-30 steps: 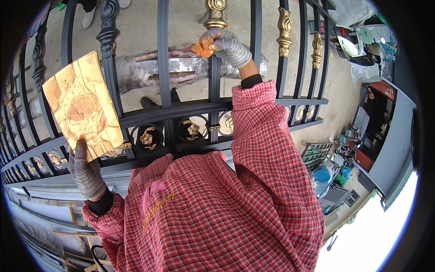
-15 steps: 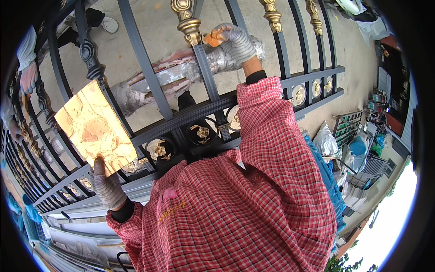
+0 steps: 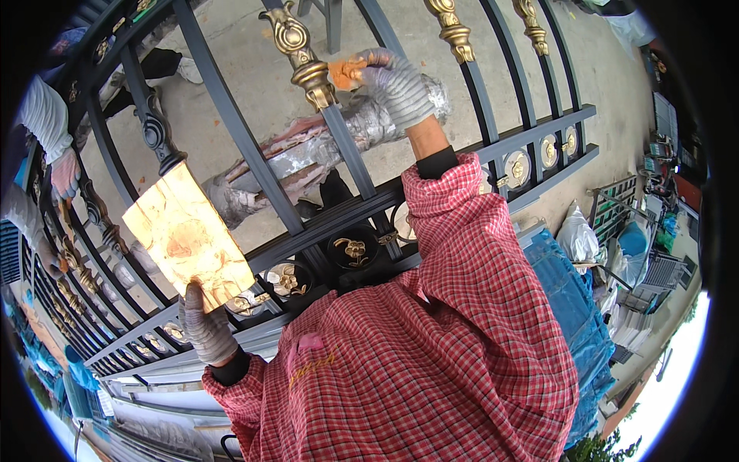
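Note:
My left hand (image 3: 208,327), in a grey striped glove, grips the lower corner of a flat gold-coloured board (image 3: 181,242) with a darker smear in its middle. My right hand (image 3: 402,91), gloved alike, pinches a crumpled orange-gold sponge or cloth (image 3: 348,73). That piece is right beside the gold ornament (image 3: 309,73) on a dark metal bar; whether they touch I cannot tell. Left of it, another ornament (image 3: 156,131) is dark with only faint highlights. Both belong to a black metal railing (image 3: 339,204) with gold flower rosettes (image 3: 354,249) along its lower rails.
At the far left, another person's gloved hand (image 3: 65,175) reaches to the railing's bars. Beneath the railing, a wrapped support (image 3: 369,123) lies across the concrete floor (image 3: 231,46). Blue sheeting (image 3: 566,316) covers something at my right, with a white sack (image 3: 576,233) beyond.
My right hand and its orange-gold piece have shifted slightly up along the ornament, toward its wide ring. The whole view has swung a little, so the board appears farther right.

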Tool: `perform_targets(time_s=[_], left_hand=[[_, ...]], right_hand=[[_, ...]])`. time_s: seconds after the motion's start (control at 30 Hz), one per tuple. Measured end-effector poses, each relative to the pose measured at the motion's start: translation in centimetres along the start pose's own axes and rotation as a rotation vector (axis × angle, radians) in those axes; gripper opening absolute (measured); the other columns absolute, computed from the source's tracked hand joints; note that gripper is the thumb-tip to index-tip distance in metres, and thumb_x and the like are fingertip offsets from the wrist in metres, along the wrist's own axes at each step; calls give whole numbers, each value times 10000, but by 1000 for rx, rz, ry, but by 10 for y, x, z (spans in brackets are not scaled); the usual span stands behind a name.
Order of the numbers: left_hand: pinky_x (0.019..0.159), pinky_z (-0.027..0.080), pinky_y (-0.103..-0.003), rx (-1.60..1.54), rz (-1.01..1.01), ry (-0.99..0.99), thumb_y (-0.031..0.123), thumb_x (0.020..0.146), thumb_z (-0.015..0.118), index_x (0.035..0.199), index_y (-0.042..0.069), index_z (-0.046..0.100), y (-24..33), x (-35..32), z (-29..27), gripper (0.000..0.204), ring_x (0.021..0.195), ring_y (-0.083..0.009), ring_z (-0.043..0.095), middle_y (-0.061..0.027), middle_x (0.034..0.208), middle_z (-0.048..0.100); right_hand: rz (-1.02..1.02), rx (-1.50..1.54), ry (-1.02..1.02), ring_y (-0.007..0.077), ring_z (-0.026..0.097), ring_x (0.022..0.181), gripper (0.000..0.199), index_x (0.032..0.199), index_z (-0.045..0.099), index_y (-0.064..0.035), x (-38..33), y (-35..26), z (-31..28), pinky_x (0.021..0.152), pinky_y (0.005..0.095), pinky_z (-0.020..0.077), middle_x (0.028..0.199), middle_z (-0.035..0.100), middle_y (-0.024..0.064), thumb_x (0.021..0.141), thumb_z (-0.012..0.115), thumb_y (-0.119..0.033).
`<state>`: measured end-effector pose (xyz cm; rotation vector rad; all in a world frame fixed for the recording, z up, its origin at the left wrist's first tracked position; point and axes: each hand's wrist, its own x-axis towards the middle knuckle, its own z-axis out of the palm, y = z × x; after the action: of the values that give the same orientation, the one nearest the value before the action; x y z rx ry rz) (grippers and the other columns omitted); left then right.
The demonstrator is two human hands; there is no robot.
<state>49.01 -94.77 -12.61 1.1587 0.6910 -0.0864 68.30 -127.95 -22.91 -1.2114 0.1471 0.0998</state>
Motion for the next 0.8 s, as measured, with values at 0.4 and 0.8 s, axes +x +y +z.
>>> perform_targets(time_s=[0.4,0.8], left_hand=[[876,385,-327,-29,43,13,325,732,627,1169,-30,407,3,-1,5,605,1011,-210,500,-108,1109,508],[884,377,-326,-65,32,11,298,745,612,1154,-43,415,2,0,10,568,1003,-210,504,-115,1098,513]], right_hand=[[-322,-1389,173,287,583,766,262,849,648,-143,76,8,43,638,376,452,845,610,111,664,621,-327],[-429,-1600,163,243,567,809,197,799,633,-130,78,-22,64,687,400,396,814,607,71,671,627,-281]])
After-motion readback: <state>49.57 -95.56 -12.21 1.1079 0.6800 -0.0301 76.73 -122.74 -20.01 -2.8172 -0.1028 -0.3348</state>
